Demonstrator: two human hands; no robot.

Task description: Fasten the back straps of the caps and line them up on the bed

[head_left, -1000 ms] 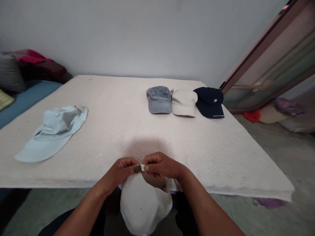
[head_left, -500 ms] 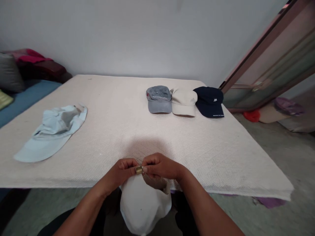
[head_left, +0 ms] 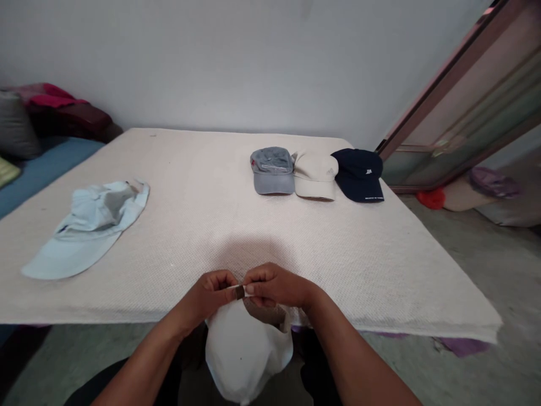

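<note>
A person's two hands are working close together on a white cap [head_left: 245, 352]. The left hand [head_left: 209, 299] is pinching the back strap by a small dark clasp [head_left: 240, 292], and the right hand [head_left: 276, 287] is pinching the strap just beside it — thumbs and fingers are pressing tight. The white cap is sitting under the hands, at the near edge of a big white cloth [head_left: 190, 186], with its round top facing up. Far back on the cloth, a gray cap [head_left: 273, 171], a cream cap [head_left: 315, 176] and a dark blue cap [head_left: 359, 175] are lying in a row — a pale blue cap [head_left: 91, 225] is lying well apart, over on the left.
</note>
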